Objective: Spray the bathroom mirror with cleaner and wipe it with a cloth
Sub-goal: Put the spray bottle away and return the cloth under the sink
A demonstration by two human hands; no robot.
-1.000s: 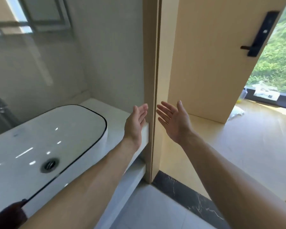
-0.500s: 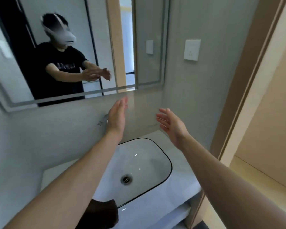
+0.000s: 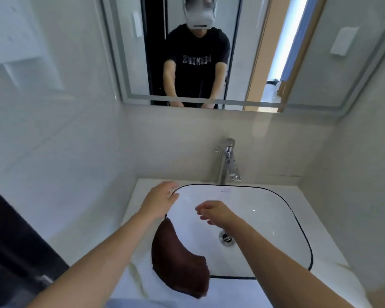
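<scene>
A: Where's the cloth (image 3: 178, 258) relative to the sink (image 3: 276, 218)?

B: It's a dark brown one, draped over the sink's near-left rim, partly inside the basin and partly hanging out onto the white counter (image 3: 131, 283).

A: And the hands?

B: Both are held out above the sink and neither holds anything. The left hand (image 3: 161, 200) is over the sink's far-left corner with its fingers straight and relaxed. The right hand (image 3: 216, 212) is above the middle of the basin, just beyond the drain (image 3: 226, 237), with its fingers loosely curled around nothing. Neither touches the cloth; the left wrist is just past the cloth's far tip.

A: The mirror (image 3: 309, 63)?

B: On the wall above the sink, well beyond both hands. It reflects a person in a black T-shirt with arms lowered. The chrome tap (image 3: 227, 161) stands at the sink's back edge, below the mirror.

A: Any cleaner bottle?

B: I can't make one out.
</scene>
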